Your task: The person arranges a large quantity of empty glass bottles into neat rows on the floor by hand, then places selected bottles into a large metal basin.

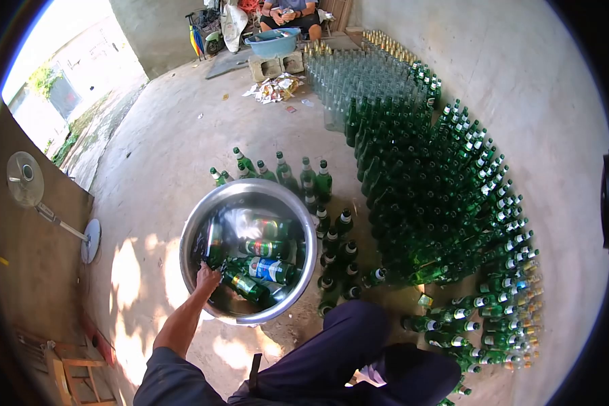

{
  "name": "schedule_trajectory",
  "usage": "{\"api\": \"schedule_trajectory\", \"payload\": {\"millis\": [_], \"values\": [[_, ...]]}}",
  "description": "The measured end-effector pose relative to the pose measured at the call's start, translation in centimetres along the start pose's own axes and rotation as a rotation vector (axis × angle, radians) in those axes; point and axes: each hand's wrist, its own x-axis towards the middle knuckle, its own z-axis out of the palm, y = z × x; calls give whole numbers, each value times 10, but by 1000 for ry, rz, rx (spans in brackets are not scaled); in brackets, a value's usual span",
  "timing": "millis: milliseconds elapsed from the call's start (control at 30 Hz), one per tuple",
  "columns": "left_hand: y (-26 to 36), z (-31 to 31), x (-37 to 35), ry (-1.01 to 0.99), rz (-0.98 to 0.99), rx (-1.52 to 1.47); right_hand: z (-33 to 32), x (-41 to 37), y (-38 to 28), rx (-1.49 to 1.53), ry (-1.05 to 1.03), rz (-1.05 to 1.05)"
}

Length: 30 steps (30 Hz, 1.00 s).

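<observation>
My left hand [208, 277] reaches over the near left rim of a large round metal basin [191, 210]. Its fingers are closed at the end of a dark green glass bottle [214, 245] lying in the water; part of the grip is hidden. Beside it in the basin lie more green bottles, among them one with a blue and white label [269, 269], one with a red label [264, 247] and a green bottle [245, 287] close to my fingers. My right hand is out of view.
Green bottles [323, 180] stand behind and right of the basin. Many more green bottles [413, 196] and clear bottles [372, 78] fill the floor by the wall. A standing fan [27, 177] is left. Behind, a person sits at a blue tub [274, 46], near paper scraps [275, 89].
</observation>
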Motion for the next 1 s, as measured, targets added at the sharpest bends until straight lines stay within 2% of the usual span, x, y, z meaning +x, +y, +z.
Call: {"api": "schedule_trajectory", "payload": {"millis": [33,67,167,233,300,367,433,500,533,667,733,833,867,900,967,1000], "values": [[1,-3,-2,-60,-5,-126,3,-3,2,3,-7,5],[1,-4,-6,-59,-6,-124,5,-5,4,5,-15,10],[45,-31,-40,14,31,-249,11,-15,3,5,-37,29],[55,-42,-46,-278,-93,-653,13,-18,6,6,-56,37],[37,-29,-30,-261,-163,-626,19,-18,5,10,-76,39],[0,0,-1,-133,-53,-372,25,-20,1,13,-92,44],[8,-1,-9,-95,-28,-302,28,-23,4,15,-105,54],[-5,11,-2,113,93,-96,33,-26,4,17,-118,63],[63,-33,-53,0,-64,-249,35,-27,5,18,-126,68],[32,-12,-25,-56,-147,-307,43,-31,6,23,-156,85],[-9,16,6,-22,-41,-351,47,-34,3,24,-172,94],[-4,17,7,66,-14,-242,54,-35,2,29,-194,104],[32,-7,-20,19,-44,-215,57,-34,3,32,-199,107],[31,-4,-16,17,-41,-216,59,-34,5,34,-202,110],[26,4,-13,138,-21,-98,57,-39,10,33,-208,125],[32,-1,-17,109,-15,-57,58,-41,11,35,-212,132]]}}
